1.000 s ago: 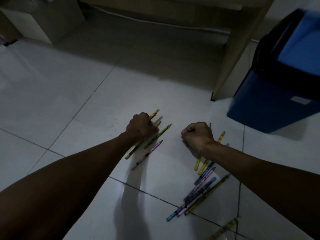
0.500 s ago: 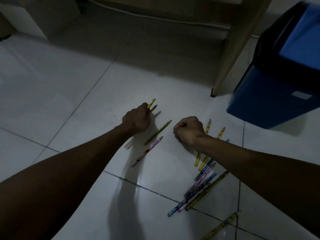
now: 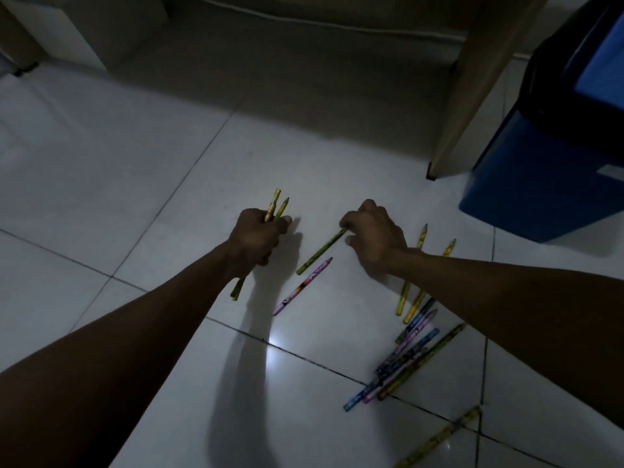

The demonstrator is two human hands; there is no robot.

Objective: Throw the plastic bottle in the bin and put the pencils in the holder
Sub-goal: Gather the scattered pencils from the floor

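On glossy pale floor tiles (image 3: 101, 184) our left hand (image 3: 256, 236) grips two slim yellow pencils (image 3: 274, 209); our right hand (image 3: 374, 236) pinches a green pencil (image 3: 319, 253) at its tip. More printed pencils (image 3: 408, 359) lie scattered near the boxy blue bin (image 3: 540, 184).

Dim room, pale tiled floor.
Large glossy white tiles (image 3: 101, 170) with dark grout lines; small bright glare spot (image 3: 275, 346) on one tile. Light wooden furniture leg (image 3: 472, 96) stands upper right, dark foot on floor. White cable (image 3: 337, 25) runs along the far shadowed edge. Pale cabinet (image 3: 101, 25) upper left.
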